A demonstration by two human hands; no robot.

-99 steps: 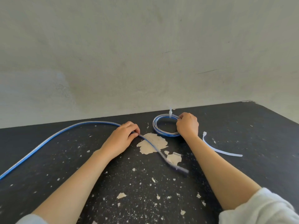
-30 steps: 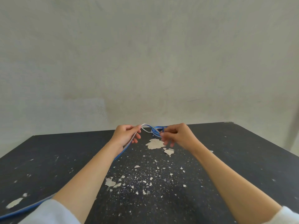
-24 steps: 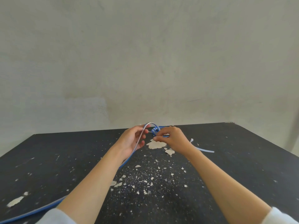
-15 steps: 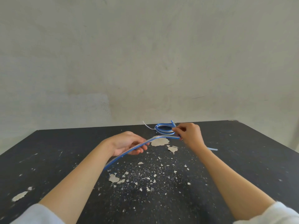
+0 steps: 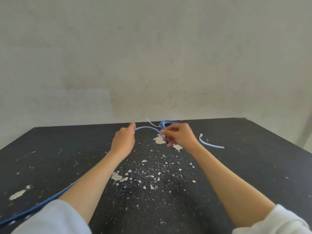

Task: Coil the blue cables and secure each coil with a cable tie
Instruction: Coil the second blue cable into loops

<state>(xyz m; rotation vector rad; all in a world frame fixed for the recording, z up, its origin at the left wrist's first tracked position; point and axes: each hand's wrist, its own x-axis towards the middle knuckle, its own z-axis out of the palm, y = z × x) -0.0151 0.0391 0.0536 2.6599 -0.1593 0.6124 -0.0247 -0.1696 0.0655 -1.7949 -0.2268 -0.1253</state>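
Two hands hold one blue cable [image 5: 148,127] above the black worktop [image 5: 253,174]. The left hand [image 5: 124,141] grips it and the right hand [image 5: 180,135] pinches it near its end, so it arches between them. Its other length trails under the left arm. One coil [image 5: 169,122] sits just behind the right hand, with one white cable tie [image 5: 150,122] sticking out. A second cable tie [image 5: 211,145] lies loose to the right.
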